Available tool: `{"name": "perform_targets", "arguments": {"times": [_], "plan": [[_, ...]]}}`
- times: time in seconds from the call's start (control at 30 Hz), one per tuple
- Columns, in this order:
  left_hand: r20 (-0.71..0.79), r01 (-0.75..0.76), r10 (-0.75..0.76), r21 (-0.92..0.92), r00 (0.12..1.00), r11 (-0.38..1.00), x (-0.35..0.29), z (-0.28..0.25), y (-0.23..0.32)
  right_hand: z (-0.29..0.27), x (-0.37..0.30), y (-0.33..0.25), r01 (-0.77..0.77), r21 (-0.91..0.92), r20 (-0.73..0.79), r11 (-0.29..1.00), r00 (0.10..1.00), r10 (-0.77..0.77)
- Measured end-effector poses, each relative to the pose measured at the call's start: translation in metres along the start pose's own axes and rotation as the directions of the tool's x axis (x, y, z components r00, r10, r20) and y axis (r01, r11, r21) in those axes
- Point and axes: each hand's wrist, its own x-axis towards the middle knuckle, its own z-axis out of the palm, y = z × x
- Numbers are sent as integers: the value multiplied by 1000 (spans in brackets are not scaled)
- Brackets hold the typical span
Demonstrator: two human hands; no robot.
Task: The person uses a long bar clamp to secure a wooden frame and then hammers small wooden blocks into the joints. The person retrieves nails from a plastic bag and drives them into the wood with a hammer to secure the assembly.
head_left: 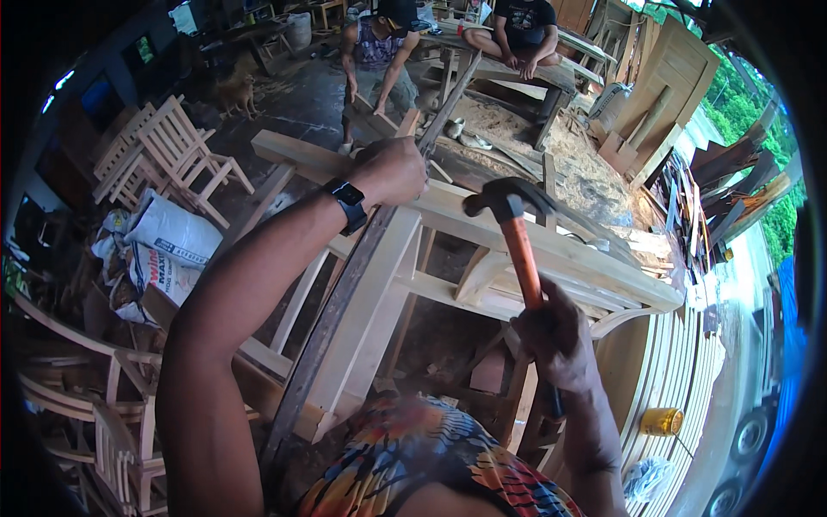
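Note:
My right hand is wrapped round the orange handle of a claw hammer. The hammer's dark head is raised above the pale wooden furniture frame. Over the far left part of that frame, my left hand is closed like a fist, with a dark watch on its wrist. What its fingers hold is hidden from this side. A small wooden piece sticks up just beyond it. Beside that hand, a long dark metal bar crosses the frame from near my body to the far side.
Wooden chairs and white sacks stand at left, with curved chair parts nearer. Ahead, one person bends over wood; another sits on a bench. Stacked boards and a yellow container lie at right.

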Motion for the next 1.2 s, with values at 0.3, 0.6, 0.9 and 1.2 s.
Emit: {"name": "perform_targets", "arguments": {"times": [0.3,0.6,0.9,1.2], "plan": [[24,51,-51,-6,998,999,8,3,-2,-1,53,-28,56,-58,56,997,997,-53],[-36,26,-27,-35,999,999,10,16,-15,6,72,-14,98,-146,109,984,991,-82],[9,111,-111,-19,994,994,9,3,3,-7,73,-14,172,-221,101,960,983,-153],[9,131,-131,-109,991,985,-1,-2,1,-10,72,-38,172,-309,183,935,976,-119]]}}
